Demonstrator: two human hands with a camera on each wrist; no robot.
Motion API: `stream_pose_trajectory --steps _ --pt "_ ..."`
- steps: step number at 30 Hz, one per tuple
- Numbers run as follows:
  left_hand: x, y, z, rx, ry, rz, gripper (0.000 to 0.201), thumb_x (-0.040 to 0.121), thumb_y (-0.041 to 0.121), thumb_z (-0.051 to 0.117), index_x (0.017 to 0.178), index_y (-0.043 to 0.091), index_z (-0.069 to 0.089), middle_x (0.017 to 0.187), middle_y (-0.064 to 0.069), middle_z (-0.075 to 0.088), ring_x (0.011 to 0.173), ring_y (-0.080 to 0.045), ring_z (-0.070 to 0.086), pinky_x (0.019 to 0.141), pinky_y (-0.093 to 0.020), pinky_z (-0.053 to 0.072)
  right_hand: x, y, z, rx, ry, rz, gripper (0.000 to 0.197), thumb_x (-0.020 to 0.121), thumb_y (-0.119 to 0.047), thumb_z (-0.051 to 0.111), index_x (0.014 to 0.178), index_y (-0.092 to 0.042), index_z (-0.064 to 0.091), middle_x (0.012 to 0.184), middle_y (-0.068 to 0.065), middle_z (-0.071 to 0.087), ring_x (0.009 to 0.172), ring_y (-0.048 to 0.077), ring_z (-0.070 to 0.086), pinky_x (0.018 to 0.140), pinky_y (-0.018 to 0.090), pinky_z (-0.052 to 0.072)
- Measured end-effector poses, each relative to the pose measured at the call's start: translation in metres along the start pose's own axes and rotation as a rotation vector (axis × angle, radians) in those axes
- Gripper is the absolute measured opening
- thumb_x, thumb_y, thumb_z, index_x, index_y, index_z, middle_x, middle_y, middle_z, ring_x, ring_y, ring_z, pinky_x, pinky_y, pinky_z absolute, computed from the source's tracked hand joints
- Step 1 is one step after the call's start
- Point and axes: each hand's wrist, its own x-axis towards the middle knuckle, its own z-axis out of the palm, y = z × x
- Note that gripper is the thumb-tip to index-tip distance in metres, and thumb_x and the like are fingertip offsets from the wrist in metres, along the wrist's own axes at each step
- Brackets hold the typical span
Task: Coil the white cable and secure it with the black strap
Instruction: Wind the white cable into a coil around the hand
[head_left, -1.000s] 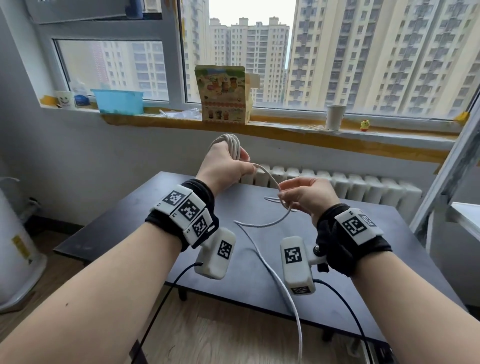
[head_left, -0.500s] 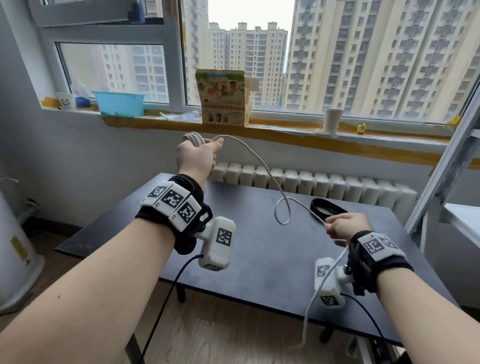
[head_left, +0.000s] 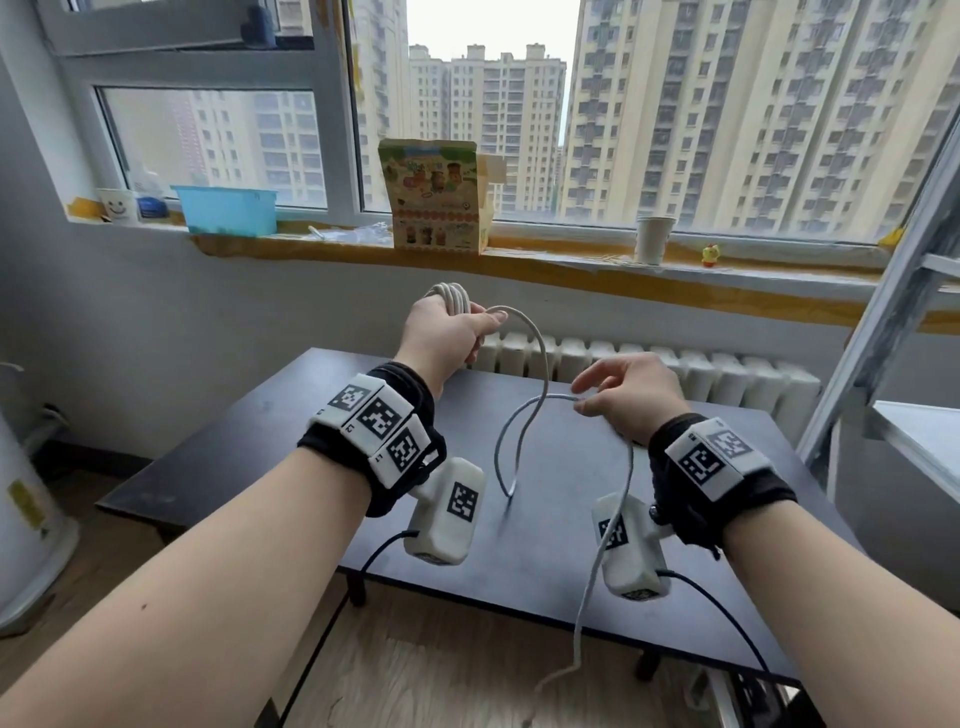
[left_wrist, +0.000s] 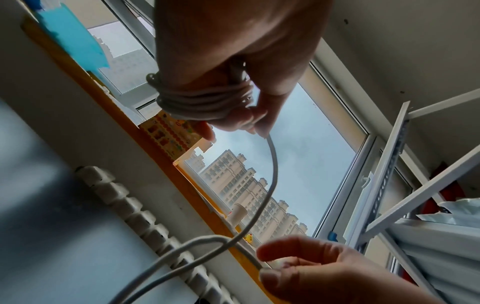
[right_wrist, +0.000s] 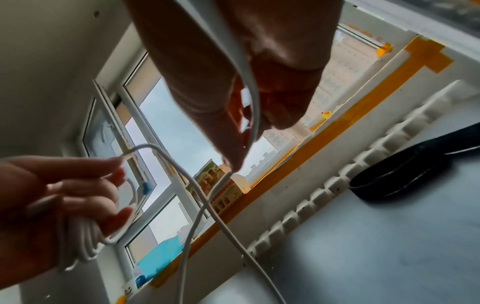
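**Next loop: cable runs from L hand's coil down-right to R fingers**

Head view: the L hand (head_left: 447, 332) is raised over the bench's (head_left: 260, 441) far edge, fingers curled round the coil (head_left: 451, 297), several turns done. The free cable (head_left: 540, 374) arcs off the thumb side, dips into a U above the bench, then rises to the R hand (head_left: 631, 397), lower and to the right. Its thumb and forefinger pinch the cable; other fingers are loosely spread. The tail drops past the R wrist over the near edge to the floor. There is open air btwn the hands, so room to swing.

L wrist view: the turns (left_wrist: 200, 102) wrap across the curled fingers, and the strand leaves at the fingertips toward the R hand (left_wrist: 324, 265).

R wrist view: the cable (right_wrist: 249, 86) passes thru the pinch. The strap (right_wrist: 400, 181) lies flat on the bench near the radiator, to the R hand's right, so nearer R, untouched.
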Motion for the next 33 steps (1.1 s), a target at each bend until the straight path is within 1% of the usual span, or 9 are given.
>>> stream_pose_trajectory --steps 2,4,7,12,17,20,22,29,33 --pt "-0.002 -0.004 0.002 -0.002 -0.014 -0.011 0.021 0.083 0.011 0.068 0.071 0.013 0.05 0.061 -0.003 0.047 0.047 -0.01 0.041 0.037 -0.013 0.035 -0.003 0.004 0.0 -0.011 -0.037 0.03 0.009 0.067 -0.014 0.077 0.069 -0.021 0.072 0.068 0.0 0.068 0.064 0.012 0.062 0.059 0.023 0.046" --pt "-0.003 -0.007 0.002 -0.009 -0.008 -0.02 0.023 0.084 0.011 0.067 0.07 0.013 0.049 0.06 -0.003 0.047 0.047 -0.01 0.042 0.038 -0.013 0.036 -0.008 0.013 -0.002 0.002 -0.152 0.092 0.01 0.072 -0.007 0.074 0.077 -0.014 0.07 0.068 0.007 0.069 0.055 0.013 0.065 0.048 0.021 0.047" --pt "-0.003 -0.01 0.002 -0.008 0.004 -0.03 0.023 0.084 0.011 0.067 0.068 0.013 0.049 0.06 -0.003 0.048 0.048 -0.011 0.042 0.041 -0.015 0.038 -0.016 0.027 -0.008 0.105 -0.307 0.186 0.018 0.077 0.005 0.066 0.091 -0.007 0.065 0.076 0.013 0.067 0.058 0.016 0.066 0.05 0.022 0.053" --pt "-0.008 -0.011 0.009 0.04 -0.071 -0.039 0.023 0.082 0.012 0.069 0.068 0.012 0.051 0.057 -0.004 0.047 0.048 -0.013 0.041 0.041 -0.016 0.037 -0.022 0.031 -0.02 0.107 -0.283 0.199 0.019 0.075 0.002 0.069 0.093 -0.004 0.068 0.068 0.01 0.065 0.047 0.01 0.059 0.047 0.019 0.049" --pt "-0.015 -0.003 0.017 0.042 -0.126 -0.031 0.021 0.082 0.015 0.069 0.07 0.013 0.053 0.057 -0.002 0.047 0.048 -0.012 0.041 0.046 -0.02 0.035 -0.03 0.008 -0.019 0.413 -0.335 0.192 0.022 0.078 0.003 0.066 0.099 -0.002 0.066 0.076 0.013 0.067 0.043 0.01 0.056 0.043 0.017 0.046" --pt "-0.019 0.003 0.021 -0.014 -0.128 -0.024 0.02 0.08 0.014 0.07 0.071 0.013 0.053 0.058 -0.002 0.048 0.049 -0.012 0.042 0.055 -0.025 0.038 -0.034 0.001 -0.01 0.478 -0.364 0.169 0.025 0.077 0.003 0.066 0.101 -0.004 0.065 0.081 0.012 0.067 0.048 0.011 0.062 0.048 0.018 0.052" --pt "-0.023 0.007 0.023 -0.068 -0.123 -0.019 0.02 0.081 0.013 0.07 0.072 0.014 0.053 0.056 0.0 0.048 0.049 -0.012 0.042 0.06 -0.029 0.039 -0.036 0.0 -0.005 0.47 -0.368 0.151 0.018 0.078 -0.001 0.068 0.096 -0.006 0.067 0.08 0.01 0.066 0.054 0.012 0.066 0.057 0.021 0.056" --pt "-0.035 0.028 0.031 -0.3 -0.178 0.007 0.015 0.088 0.012 0.063 0.078 0.012 0.051 0.046 0.006 0.043 0.042 -0.007 0.038 0.065 -0.026 0.044 -0.043 0.002 -0.001 0.448 -0.413 0.09 0.017 0.08 -0.01 0.069 0.096 -0.011 0.07 0.095 0.011 0.067 0.083 0.019 0.064 0.087 0.031 0.052" --pt "-0.042 0.042 0.039 -0.434 -0.239 0.015 0.014 0.091 0.013 0.058 0.078 0.012 0.051 0.048 0.005 0.042 0.043 -0.008 0.037 0.07 -0.025 0.046 -0.048 0.001 -0.004 0.479 -0.43 0.071 0.009 0.085 -0.011 0.063 0.092 -0.011 0.068 0.097 0.011 0.069 0.089 0.022 0.065 0.091 0.035 0.05"
